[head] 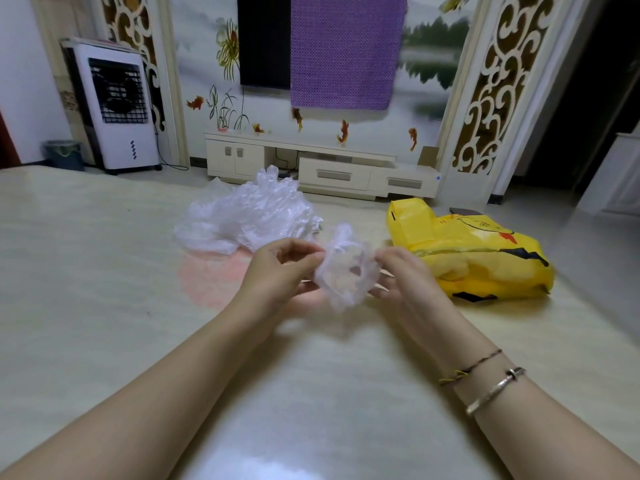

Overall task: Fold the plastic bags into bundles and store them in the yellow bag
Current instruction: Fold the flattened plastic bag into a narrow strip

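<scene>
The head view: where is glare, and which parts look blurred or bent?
Head view: a pale glare patch lies on the table near the bottom edge; the clear bag held between the left hand and right hand is softly blurred; wide-angle bending tilts the door frames at both sides; the yellow bag looks fairly sharp.

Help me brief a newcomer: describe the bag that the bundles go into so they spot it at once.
On the pale table, look beyond the right hand, toward the table's far right side. The yellow bag lies there on its side. Its bright yellow with black and red cartoon print separates it from the clear plastic bags heaped to its left.
</scene>
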The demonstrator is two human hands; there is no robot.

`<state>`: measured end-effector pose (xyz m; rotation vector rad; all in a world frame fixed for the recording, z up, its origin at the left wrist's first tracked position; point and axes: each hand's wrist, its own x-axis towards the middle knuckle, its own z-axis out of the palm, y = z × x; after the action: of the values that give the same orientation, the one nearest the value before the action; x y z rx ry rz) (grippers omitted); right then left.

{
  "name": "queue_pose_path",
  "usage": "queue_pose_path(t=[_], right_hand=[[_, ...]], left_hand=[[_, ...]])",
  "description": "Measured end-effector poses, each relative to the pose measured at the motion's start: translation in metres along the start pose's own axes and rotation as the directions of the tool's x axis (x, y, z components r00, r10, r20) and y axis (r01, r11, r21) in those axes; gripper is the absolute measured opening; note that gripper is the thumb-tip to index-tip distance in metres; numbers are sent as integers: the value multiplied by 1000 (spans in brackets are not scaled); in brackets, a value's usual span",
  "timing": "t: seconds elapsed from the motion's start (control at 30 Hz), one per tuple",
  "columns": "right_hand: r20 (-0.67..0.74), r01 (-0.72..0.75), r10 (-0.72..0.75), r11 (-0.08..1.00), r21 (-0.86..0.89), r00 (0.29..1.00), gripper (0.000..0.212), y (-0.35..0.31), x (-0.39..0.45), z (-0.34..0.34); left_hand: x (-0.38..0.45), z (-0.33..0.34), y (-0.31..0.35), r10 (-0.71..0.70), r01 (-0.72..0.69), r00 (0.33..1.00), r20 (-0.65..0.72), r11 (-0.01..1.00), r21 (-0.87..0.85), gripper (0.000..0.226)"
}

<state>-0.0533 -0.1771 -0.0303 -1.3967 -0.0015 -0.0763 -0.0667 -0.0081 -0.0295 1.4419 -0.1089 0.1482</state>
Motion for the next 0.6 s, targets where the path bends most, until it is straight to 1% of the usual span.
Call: queue_pose_path(t=[0.03,0.07,0.1,0.17,0.2,0.27,0.3,0.33,0.37,0.4,0.43,0.47,0.5,0.53,0.57,0.6], right_hand=[[-70,-10,14,999,52,997,15,-2,1,-2],[-132,-6,15,998,68,991,14,-4,2,-4],[-192,4,6,999,50,981,14,-4,3,-6],[-300,39,-59,997,-73,952,12,-4,4,-10],[-323,66,-113,986,-152,940,11,-5,5,-11],[-282,120,-189,963,-242,941,12,-6,6,-12],[-227,148,-206,958,-246,952,12,-7,4,-11],[-158,173,-214,956,-238,964,13,-8,2,-9],[-82,194,-217,954,-229,973,15,-9,-1,-7],[-12,206,-214,953,-224,977,16,-9,-3,-5],[53,215,-209,951,-221,977,17,-9,-6,-4],[103,222,-203,950,-219,974,17,-9,-8,-2],[130,229,-205,949,-218,970,16,-9,-9,-1],[132,236,-211,945,-225,969,14,-9,-10,0],[116,242,-220,940,-241,969,13,-10,-10,-1],[90,239,-223,933,-270,971,15,-11,-10,-1]], left_hand=[[1,-1,-1,16,-15,999,-42,999,28,8],[1,-3,-3,33,-29,997,-66,997,67,8],[1,-3,-5,45,-37,996,-72,992,118,7],[0,-1,-7,40,-29,998,-48,973,228,4],[1,0,-8,28,-16,999,-39,964,266,5],[4,2,-8,6,10,999,-54,958,287,16],[5,2,-6,-25,41,997,-69,966,256,27],[6,2,-3,-81,92,994,-68,979,183,39],[7,1,1,-159,161,987,-34,983,92,52],[6,0,5,-245,244,969,37,970,15,63],[4,-1,9,-324,330,937,134,944,-26,70],[0,-2,10,-366,383,900,237,924,-28,70],[-4,-1,10,-361,382,878,316,924,-7,61],[-6,0,7,-322,337,884,338,941,14,46],[-7,0,5,-274,282,914,299,959,20,33],[-5,0,3,-225,227,949,221,974,14,21]])
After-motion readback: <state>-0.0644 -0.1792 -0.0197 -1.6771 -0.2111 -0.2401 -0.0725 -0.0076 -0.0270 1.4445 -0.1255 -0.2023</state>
